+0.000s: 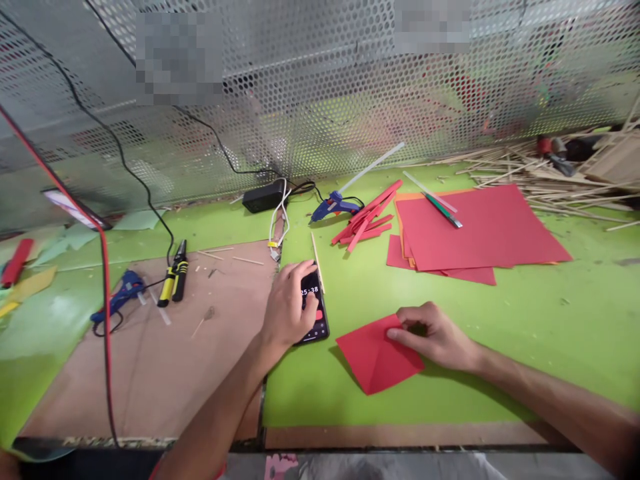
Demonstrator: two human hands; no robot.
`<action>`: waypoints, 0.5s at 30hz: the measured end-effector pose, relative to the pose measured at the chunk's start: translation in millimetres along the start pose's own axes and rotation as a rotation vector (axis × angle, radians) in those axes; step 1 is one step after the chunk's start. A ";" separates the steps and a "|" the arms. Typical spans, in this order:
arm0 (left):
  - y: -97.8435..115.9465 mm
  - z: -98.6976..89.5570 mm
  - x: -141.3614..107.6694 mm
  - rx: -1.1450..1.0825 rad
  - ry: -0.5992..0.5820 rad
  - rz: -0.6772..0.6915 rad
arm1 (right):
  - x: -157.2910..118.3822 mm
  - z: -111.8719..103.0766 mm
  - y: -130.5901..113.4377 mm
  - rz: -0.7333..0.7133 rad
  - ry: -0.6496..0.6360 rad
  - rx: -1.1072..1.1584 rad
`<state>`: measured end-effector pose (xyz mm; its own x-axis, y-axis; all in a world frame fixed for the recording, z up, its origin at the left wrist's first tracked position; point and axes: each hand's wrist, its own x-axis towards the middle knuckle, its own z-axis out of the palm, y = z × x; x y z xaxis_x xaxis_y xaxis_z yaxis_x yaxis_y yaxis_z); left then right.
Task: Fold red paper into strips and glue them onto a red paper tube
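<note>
A black phone (320, 325) lies on the green table, its screen lit with digits ending in 25:38. Over it rests my left hand (291, 305), fingers curved and apart, the thumb on or just above the screen. My right hand (434, 335) pinches the upper right edge of a small red paper square (377, 360) between thumb and fingers. Faint creases cross this paper, which is tilted slightly above the table. A thin wooden stick (317, 261) lies along the phone's right side.
Behind are a blue glue gun (333, 205), red strips (367, 217), large red sheets (480, 230) with a green cutter (443, 210), and a black adapter (263, 197). Pliers (174, 277) and another glue gun (123, 293) lie left. A red-black cable (106, 300) hangs in front. Sticks (540, 180) pile up back right.
</note>
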<state>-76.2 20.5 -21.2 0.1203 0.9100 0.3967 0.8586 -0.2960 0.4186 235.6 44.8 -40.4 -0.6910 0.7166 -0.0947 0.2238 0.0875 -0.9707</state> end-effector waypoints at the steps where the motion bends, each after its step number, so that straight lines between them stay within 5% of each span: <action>1: -2.2 0.1 0.1 0.002 -0.018 -0.015 | 0.0 -0.1 0.4 0.002 0.001 -0.003; 9: 13.0 3.2 -5.4 -0.107 -0.085 0.076 | -0.4 -0.2 -0.3 -0.014 0.018 -0.013; 15: -0.7 4.8 -0.9 -0.101 -0.131 0.074 | 0.6 0.0 1.4 -0.020 0.015 -0.013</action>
<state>-74.5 21.4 -25.8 0.2503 0.9129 0.3224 0.7913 -0.3848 0.4752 235.5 45.3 -41.9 -0.6851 0.7249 -0.0717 0.2186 0.1107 -0.9695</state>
